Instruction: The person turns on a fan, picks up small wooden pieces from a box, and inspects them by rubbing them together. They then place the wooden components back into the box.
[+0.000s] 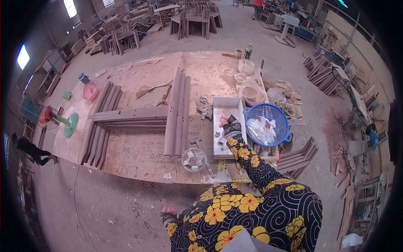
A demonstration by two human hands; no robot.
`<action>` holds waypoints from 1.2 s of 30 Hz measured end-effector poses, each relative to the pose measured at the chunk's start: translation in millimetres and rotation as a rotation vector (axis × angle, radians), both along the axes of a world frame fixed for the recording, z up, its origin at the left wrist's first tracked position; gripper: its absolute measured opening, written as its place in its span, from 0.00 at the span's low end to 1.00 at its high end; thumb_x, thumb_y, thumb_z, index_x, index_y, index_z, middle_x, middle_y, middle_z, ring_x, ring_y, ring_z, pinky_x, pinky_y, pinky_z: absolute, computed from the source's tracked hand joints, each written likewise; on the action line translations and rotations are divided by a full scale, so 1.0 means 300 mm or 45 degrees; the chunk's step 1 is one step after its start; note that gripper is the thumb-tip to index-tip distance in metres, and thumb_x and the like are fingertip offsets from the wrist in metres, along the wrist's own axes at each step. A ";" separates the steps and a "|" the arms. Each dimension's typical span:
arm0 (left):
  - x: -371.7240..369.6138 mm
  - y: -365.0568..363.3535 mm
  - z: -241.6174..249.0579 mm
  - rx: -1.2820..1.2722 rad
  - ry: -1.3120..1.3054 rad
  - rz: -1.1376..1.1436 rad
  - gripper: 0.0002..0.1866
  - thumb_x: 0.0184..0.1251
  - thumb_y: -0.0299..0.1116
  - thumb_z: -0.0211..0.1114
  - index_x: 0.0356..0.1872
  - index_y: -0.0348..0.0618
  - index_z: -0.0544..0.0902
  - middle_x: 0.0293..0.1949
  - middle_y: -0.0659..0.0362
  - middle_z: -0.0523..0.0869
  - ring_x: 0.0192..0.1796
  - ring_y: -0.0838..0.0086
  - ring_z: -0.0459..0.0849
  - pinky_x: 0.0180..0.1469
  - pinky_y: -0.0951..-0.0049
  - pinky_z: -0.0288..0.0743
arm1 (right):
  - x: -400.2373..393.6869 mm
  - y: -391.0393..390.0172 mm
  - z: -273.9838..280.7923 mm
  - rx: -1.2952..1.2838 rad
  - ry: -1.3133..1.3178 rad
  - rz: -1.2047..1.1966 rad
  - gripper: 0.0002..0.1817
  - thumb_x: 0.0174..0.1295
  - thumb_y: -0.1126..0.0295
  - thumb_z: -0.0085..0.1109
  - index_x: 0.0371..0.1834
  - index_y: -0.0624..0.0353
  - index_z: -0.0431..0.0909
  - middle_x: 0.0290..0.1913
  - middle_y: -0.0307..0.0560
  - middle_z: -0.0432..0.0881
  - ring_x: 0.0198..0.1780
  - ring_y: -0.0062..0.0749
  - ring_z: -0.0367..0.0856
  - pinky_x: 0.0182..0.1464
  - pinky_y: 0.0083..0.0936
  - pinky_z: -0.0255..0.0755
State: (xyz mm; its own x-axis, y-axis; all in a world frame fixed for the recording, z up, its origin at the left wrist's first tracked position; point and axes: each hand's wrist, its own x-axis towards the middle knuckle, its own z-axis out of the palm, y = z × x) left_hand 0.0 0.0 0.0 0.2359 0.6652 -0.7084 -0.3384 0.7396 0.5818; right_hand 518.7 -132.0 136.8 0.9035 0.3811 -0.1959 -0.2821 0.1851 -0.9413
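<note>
My right hand, in a dark patterned fingerless glove, reaches into a white rectangular tray. Its fingers look apart, with nothing visible in them. Small metal-looking pieces lie in the tray below it. My left hand hangs low in front of the table edge, away from the things on top; its fingers show, loosely apart, and it appears to hold nothing. Left of the tray are a hammer and a clear round tub of small pale parts. A blue basket with plastic bags stands right of the tray.
Assembled brown wooden frames lie stacked on the table. A crumpled grey glove and plastic buckets are behind the tray. A green fan and pink basin stand left. Another person is far back.
</note>
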 end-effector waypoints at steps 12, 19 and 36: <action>-0.276 0.180 -0.037 0.006 0.575 0.244 0.08 0.60 0.34 0.53 0.39 0.50 0.67 0.12 0.63 0.65 0.10 0.75 0.60 0.11 0.74 0.57 | -0.658 0.557 0.304 0.238 -0.742 0.375 0.08 0.53 0.66 0.59 0.22 0.57 0.74 0.16 0.32 0.72 0.16 0.12 0.66 0.17 0.13 0.61; -0.517 0.604 0.096 0.009 0.478 0.334 0.16 0.58 0.33 0.52 0.48 0.55 0.68 0.28 0.61 0.74 0.20 0.74 0.67 0.20 0.72 0.63 | -1.050 0.819 0.231 0.032 -0.156 0.996 0.10 0.57 0.71 0.49 0.38 0.63 0.73 0.27 0.42 0.77 0.17 0.18 0.71 0.20 0.16 0.67; -0.635 1.624 0.011 -0.124 0.032 0.279 0.14 0.52 0.45 0.45 0.10 0.59 0.59 0.08 0.68 0.56 0.10 0.71 0.52 0.15 0.66 0.47 | -1.062 1.860 0.232 0.030 -0.340 0.897 0.06 0.57 0.67 0.52 0.35 0.51 0.77 0.19 0.30 0.70 0.15 0.11 0.64 0.15 0.12 0.59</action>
State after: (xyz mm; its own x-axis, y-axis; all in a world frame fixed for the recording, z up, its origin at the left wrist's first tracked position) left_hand -190.4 487.3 3.2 0.0750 0.6267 -0.7756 -0.4837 0.7031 0.5213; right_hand 200.1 426.1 206.2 0.4600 0.8878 0.0108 -0.1041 0.0660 -0.9924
